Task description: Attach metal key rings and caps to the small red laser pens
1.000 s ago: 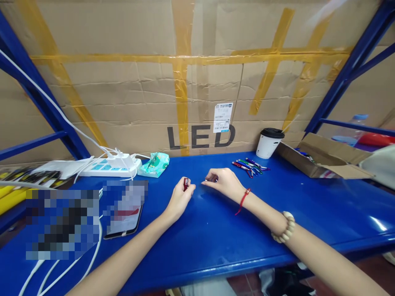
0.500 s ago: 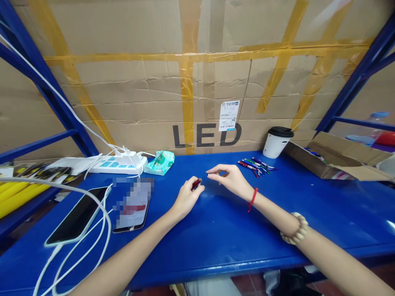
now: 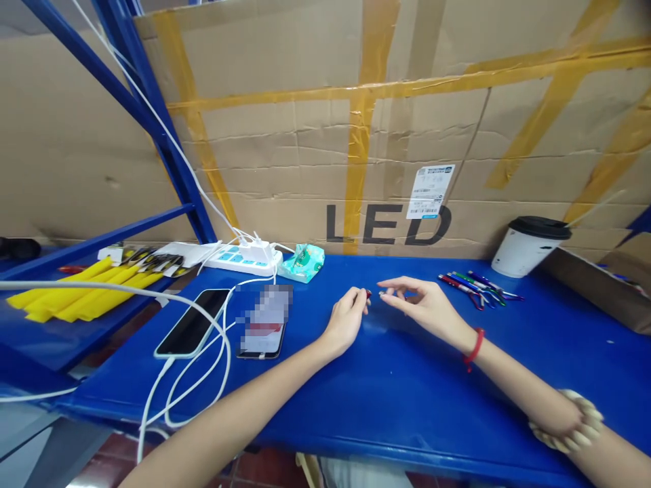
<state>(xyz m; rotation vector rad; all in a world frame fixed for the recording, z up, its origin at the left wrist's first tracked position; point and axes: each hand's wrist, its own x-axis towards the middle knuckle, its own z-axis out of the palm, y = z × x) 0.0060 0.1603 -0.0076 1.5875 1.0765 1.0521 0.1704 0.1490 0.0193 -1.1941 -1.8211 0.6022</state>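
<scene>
My left hand (image 3: 348,317) is closed around a short dark red piece (image 3: 368,293), which looks like part of a pen; only its end shows past my fingers. Facing it, a small gap away, my right hand (image 3: 424,302) has thumb and forefinger drawn together in a pinch. A tiny pale spot shows at those fingertips, too small to make out. Both hands are just above the blue table (image 3: 330,407). Beyond my right hand lies a small pile of red, blue, green and purple pens (image 3: 478,288) with clip-like ends.
Left are two phones (image 3: 193,324) (image 3: 264,325), looping white cables (image 3: 224,366), a power strip (image 3: 239,259) and a green packet (image 3: 304,263). Yellow-handled tools (image 3: 91,291) lie farther left. A lidded cup (image 3: 529,247) and open carton (image 3: 600,288) stand right. A large cardboard box (image 3: 285,169) rises behind.
My view has turned left, so everything sits farther right in the picture. Both hands stay close together; the dark red piece in my left hand shows less than before.
</scene>
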